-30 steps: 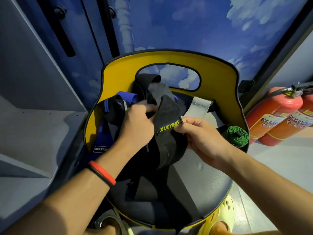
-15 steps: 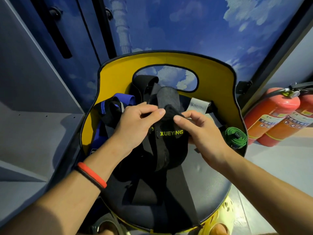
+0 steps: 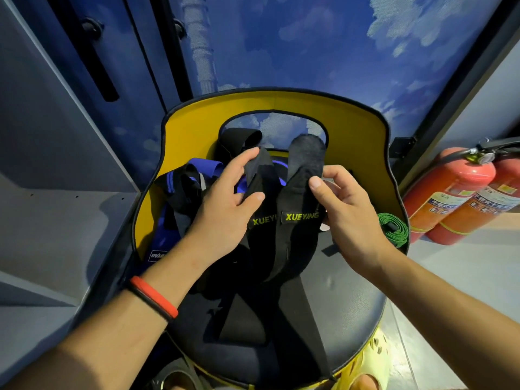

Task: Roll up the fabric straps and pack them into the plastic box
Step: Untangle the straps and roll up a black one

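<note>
Head view shows both hands working a pair of black straps marked XUEYING over the middle of a round black stool seat, in front of its yellow backrest. The left hand has a loose, fairly wide grip, fingertips resting on the upper end of the left strap; the right hand pinches the padded end of the right strap between thumb and fingers. Each strap's long axis runs from the seat's near edge toward the backrest, padded ends pointing up and away, tails trailing down over the near edge. Likely trouble: the two straps lie touching and partly overlapped, so rolling one may drag the other along, and the hanging tails could slide off the near edge and pull the roll loose. A blue strap sits at the seat's left edge, a rolled green strap at its right edge. No plastic box appears, possibly out of frame.
</note>
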Demonstrator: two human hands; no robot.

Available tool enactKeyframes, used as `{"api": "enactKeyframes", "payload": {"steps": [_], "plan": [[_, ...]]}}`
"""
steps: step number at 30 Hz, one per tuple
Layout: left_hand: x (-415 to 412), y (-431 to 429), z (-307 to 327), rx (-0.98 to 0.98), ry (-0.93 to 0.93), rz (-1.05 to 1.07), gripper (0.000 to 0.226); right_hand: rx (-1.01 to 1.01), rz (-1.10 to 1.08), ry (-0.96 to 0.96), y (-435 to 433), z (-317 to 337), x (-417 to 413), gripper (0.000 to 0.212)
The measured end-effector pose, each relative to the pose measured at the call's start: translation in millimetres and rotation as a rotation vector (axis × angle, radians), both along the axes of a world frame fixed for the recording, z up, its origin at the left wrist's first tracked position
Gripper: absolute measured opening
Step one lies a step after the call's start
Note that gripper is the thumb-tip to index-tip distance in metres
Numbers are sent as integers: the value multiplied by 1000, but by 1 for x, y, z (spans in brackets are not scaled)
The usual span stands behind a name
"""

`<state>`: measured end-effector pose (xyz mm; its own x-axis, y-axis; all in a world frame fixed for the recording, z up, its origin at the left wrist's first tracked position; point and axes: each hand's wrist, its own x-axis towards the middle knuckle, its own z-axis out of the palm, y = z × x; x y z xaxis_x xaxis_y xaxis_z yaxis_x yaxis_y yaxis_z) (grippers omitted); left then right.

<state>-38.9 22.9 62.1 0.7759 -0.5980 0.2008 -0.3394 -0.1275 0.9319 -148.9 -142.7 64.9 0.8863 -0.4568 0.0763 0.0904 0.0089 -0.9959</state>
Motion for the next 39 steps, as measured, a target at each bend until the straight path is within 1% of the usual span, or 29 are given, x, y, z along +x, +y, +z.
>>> {"api": "enactKeyframes", "payload": {"steps": [3, 8, 11, 13, 15, 18, 19, 22, 23, 25, 29, 31, 34, 39], "plan": [[-4, -3, -1, 49, -54, -36, 67, 47, 55, 18, 1, -4, 2, 17], [-10, -8, -12, 27, 103, -111, 60, 145, 109, 41, 4, -9, 5, 14], [-14, -11, -10, -47, 177, -155, 55, 164, 80, 65, 4, -11, 7, 19], [-13, -12, -6, -76, 192, -142, 57, 174, 52, 87, 4, -11, 8, 23], [-10, -11, -4, -89, 181, -119, 55, 165, 34, 105, 3, -12, 7, 15], [-7, -9, -5, -103, 179, -129, 49, 128, 28, 112, 3, -13, 5, 11], [-7, -9, -6, -92, 169, -125, 49, 120, 32, 108, 3, -13, 5, 13], [-7, -11, -7, -73, 162, -103, 53, 102, 38, 91, 7, -9, 5, 38], [-7, -11, -8, -77, 171, -104, 54, 103, 31, 89, 8, -9, 6, 42], [-8, -10, -7, -87, 183, -107, 57, 92, 26, 94, 8, -8, 6, 39], [-9, -10, -5, -105, 202, -96, 58, 13, 41, 100, 5, -10, 6, 22], [-9, -11, -5, -123, 207, -95, 55, -21, 52, 100, 5, -10, 6, 22], [-12, -12, 0, -122, 241, -79, 54, 1, 43, 100, 6, -11, 7, 21], [-12, -13, -2, -52, 149, 22, 56, 16, 8, 128, 5, -6, 8, 24]]}}
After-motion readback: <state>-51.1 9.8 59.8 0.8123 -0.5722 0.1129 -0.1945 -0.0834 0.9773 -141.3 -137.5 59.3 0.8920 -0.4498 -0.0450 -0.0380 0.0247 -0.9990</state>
